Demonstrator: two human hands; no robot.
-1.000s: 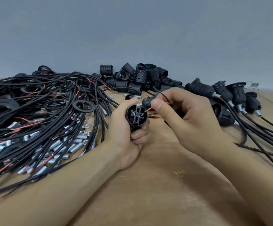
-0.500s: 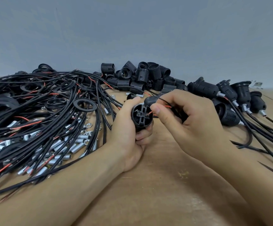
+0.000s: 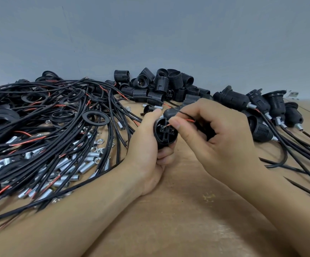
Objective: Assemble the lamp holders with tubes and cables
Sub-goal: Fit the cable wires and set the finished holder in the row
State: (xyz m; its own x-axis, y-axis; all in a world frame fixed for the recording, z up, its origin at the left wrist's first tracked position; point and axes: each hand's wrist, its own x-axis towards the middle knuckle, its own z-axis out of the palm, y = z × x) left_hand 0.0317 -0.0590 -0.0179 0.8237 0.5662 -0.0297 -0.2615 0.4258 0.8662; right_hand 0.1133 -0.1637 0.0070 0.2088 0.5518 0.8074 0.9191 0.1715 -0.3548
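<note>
Gripping one lamp holder (image 3: 165, 133) in left hand (image 3: 146, 145), right hand (image 3: 219, 140) pinching one red wire (image 3: 188, 120), five assembled holders (image 3: 232, 100) right.

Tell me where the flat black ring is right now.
In the head view, the ring lies on the table left of centre, on the cables, just left of the left hand and above the metal tubes.

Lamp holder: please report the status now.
Left hand grips lamp holder. Right hand pinches red wire at its terminals. Nothing in the way.
</note>
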